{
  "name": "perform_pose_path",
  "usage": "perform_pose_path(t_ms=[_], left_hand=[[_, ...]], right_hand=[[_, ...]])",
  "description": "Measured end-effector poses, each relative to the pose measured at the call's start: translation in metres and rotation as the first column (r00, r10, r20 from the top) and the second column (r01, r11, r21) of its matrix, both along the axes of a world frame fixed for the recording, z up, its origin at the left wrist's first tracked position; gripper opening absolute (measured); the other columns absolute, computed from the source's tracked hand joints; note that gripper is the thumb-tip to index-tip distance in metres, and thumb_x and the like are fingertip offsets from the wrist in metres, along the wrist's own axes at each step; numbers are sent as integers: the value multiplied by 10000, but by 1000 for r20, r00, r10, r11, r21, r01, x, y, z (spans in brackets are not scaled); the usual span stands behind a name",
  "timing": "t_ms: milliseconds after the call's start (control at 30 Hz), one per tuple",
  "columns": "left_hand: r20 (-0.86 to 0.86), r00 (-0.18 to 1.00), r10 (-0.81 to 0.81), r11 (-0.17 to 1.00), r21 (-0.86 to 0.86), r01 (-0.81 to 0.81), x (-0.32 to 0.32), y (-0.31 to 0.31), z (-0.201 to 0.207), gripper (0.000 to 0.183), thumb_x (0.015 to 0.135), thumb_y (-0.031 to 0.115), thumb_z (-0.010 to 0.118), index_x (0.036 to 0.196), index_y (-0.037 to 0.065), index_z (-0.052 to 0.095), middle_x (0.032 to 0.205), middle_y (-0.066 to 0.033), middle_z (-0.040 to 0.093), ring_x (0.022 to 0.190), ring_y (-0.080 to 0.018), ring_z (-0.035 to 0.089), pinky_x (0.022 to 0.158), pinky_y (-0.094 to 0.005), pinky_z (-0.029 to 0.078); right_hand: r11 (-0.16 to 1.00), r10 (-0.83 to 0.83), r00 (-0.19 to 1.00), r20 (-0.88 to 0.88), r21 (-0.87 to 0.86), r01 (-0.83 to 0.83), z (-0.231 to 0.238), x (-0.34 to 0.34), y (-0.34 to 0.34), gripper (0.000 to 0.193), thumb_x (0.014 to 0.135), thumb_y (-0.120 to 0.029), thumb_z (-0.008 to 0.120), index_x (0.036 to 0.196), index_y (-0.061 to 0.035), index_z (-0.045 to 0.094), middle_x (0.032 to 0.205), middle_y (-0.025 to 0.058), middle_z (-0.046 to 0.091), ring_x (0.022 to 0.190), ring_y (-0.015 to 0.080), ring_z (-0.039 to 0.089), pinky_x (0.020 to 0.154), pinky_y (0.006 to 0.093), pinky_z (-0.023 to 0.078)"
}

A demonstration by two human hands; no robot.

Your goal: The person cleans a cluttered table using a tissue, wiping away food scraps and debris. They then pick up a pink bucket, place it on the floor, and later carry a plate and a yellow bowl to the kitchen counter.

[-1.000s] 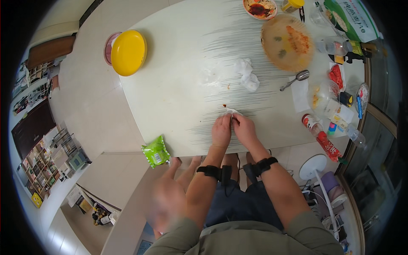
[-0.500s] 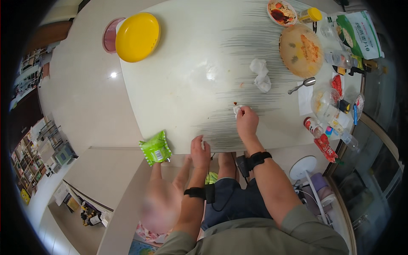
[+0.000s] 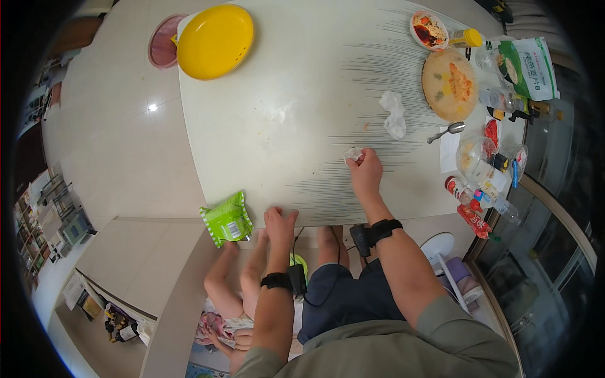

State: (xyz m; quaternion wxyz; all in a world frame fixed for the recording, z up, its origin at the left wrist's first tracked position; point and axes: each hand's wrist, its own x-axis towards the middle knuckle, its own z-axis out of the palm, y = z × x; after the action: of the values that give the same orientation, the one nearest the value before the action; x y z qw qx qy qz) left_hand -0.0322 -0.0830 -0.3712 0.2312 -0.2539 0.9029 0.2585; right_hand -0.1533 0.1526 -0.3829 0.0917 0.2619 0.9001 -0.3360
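My right hand point(image 3: 367, 173) pinches a small crumpled white tissue point(image 3: 352, 154) against the white tabletop point(image 3: 252, 138). Another crumpled tissue point(image 3: 394, 115) lies a little farther away, beside a small orange scrap. At the table's near edge rests my left hand point(image 3: 279, 222), thumb apart from its loosely bent fingers and nothing visible in it. Left of that hand, a green snack bag point(image 3: 228, 219) lies at the table's edge.
A yellow tray point(image 3: 215, 41) sits at the far left above a pink bin point(image 3: 165, 44). Along the right are a stained round mat point(image 3: 449, 85), a food bowl point(image 3: 428, 30), a metal scoop point(image 3: 446, 132) and several bottles. A child's legs point(image 3: 227, 286) show beside my left arm.
The dark red spot by the tissue no longer shows; my right hand has stayed nearly in place. My left hand has shifted left and nearer me. The child has leaned back.
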Motion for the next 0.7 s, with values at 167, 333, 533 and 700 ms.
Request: perform_pose_path(t_ms=[167,333,533,700], left_hand=[[165,986,40,998,35,-47,-19,-5,-4,526,605,239,860,927,-24,538,933,-216,579,920,-394,544,801,-451,465],[270,958,94,990,74,-118,-25,-8,-8,550,600,219,862,956,-48,540,1002,-265,586,966,-431,560,836,-460,480],[295,955,38,999,27,-48,-32,-4,-6,594,593,208,869,988,-66,521,1051,-280,570,1010,-427,550,862,-455,482],[234,972,38,999,3,-39,-25,-4,-11,558,592,249,872,927,-76,568,999,-259,608,987,-423,565,855,-465,470]], right_hand=[[993,-60,997,40,105,55,-1,-6,-10,338,773,-210,739,968,23,591,855,154,664,788,310,638,717,397,503],[985,-111,986,125,148,92,5,-18,-14,346,780,-257,734,948,12,596,851,160,662,802,324,639,721,415,502],[991,-40,993,115,134,24,5,-29,-18,194,800,-133,679,939,-23,600,892,156,640,869,354,607,742,438,492],[965,119,993,22,233,-120,-2,-36,-26,124,792,-60,643,899,-27,591,891,143,639,852,358,602,730,436,492]])
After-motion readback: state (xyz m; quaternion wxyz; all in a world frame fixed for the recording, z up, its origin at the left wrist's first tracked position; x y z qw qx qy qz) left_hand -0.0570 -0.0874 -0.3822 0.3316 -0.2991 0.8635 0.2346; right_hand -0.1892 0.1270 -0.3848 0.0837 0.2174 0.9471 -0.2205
